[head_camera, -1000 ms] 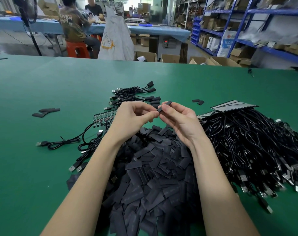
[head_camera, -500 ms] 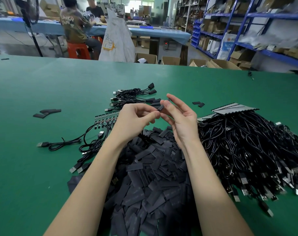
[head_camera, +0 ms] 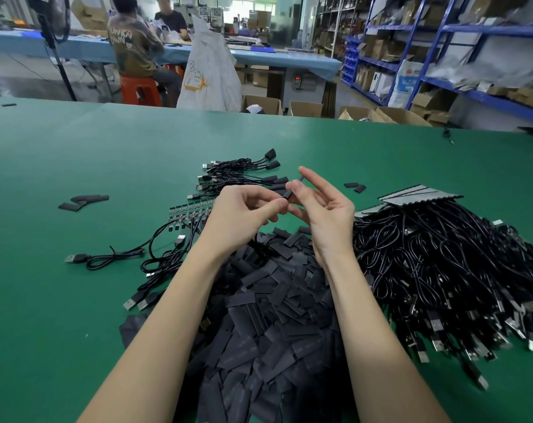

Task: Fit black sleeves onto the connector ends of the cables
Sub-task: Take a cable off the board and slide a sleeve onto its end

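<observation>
**Sleeving: small finished batch, bulk outstanding**

Head view: Your left hand pinched one short black sleeve at its near end; your right hand pinched its far end between thumb and forefinger, remaining fingers spread. A small cluster of sleeved black cables lay beyond. The large tangle of glossy black USB cables and the heap of flat matte black sleeves remained unprocessed on the green mat.
</observation>
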### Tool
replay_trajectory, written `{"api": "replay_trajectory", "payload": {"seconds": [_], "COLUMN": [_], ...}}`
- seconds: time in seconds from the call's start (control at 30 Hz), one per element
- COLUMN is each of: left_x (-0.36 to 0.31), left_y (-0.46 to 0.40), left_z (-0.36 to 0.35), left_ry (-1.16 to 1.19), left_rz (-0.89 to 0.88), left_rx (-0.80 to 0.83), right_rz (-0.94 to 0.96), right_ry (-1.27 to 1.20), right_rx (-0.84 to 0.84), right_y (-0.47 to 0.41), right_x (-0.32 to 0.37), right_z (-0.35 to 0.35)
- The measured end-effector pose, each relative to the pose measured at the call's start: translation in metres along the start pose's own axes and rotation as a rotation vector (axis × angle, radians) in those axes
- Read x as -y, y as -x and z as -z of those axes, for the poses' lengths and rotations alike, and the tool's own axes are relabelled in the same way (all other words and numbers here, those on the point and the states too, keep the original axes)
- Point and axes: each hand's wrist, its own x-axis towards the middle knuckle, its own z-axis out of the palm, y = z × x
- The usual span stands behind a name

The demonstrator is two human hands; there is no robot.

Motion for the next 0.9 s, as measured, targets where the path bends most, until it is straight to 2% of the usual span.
{"api": "replay_trajectory", "payload": {"seconds": [0.23, 0.47, 0.57, 0.77, 0.9], "left_x": [0.002, 0.0, -0.004, -0.027, -0.041], "left_y": [-0.001, -0.003, -0.004, -0.036, -0.078], "left_z": [-0.001, 0.006, -0.004, -0.021, -0.019], "left_ry": [-0.023, -0.274, -0.32, -0.343, -0.512], "left_rz": [0.019, 0.004, -0.019, -0.096, -0.15], "left_rx": [0.016, 0.141, 0.075, -0.058, -0.083], "right_rz": [-0.003, 0.02, -0.024, -0.187, -0.232], "right_ry": [-0.026, -0.062, -0.047, -0.053, -0.027], "right_rx": [-0.008, -0.128, -0.148, -0.299, -0.279], "right_y": [-0.001, -0.01, -0.012, -0.014, -0.014], "right_x": [0.0, 0.005, 0.005, 0.005, 0.003], "right_z": [0.001, 0.016, 0.022, 0.035, 0.034]}}
